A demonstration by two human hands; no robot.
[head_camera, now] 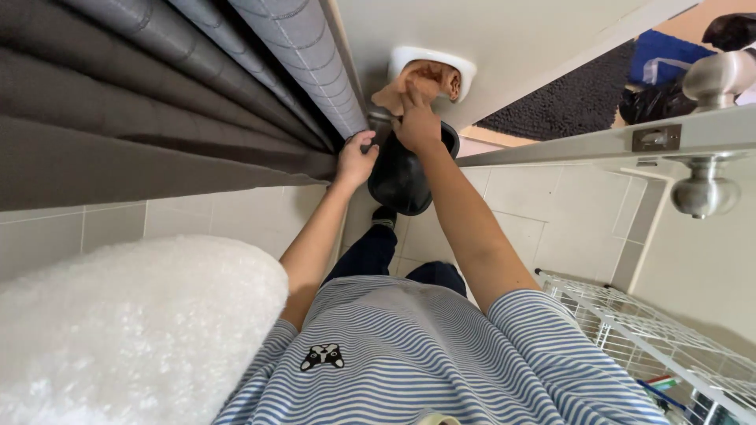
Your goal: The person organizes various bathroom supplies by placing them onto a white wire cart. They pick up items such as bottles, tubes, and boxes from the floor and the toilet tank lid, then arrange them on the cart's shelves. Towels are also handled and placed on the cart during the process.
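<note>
Where the view begins, nearest the camera, a blue-and-white striped shirt [441, 354] with a small dog-face patch fills the lower middle, and dark trousers [376, 252] run away from it toward a foot in a dark sock. At the lower left lies a fluffy white mat [118, 330], and at the lower right a white wire rack [654, 338] with a few small items under it. Pale square floor tiles [543, 212] spread between them, so the room reads as a bathroom seen with the head tipped far forward. Both bare forearms stretch away from the shirt. The left hand [356, 160] is curled shut on the rim of a black bucket [403, 179], just beside the hem of a grey shower curtain [157, 118] that hangs in heavy folds across the upper left. The right hand [416, 122] rests over the far edge of the bucket, fingers bent, pinching a tan cloth [421, 83] that bunches against a white rounded fixture [465, 67] on the pale wall. Farther right, an open white door [598, 142] carries round metal knobs [703, 193], and beyond its edge lie a dark shaggy rug [567, 102] and a blue bag [657, 47].
</note>
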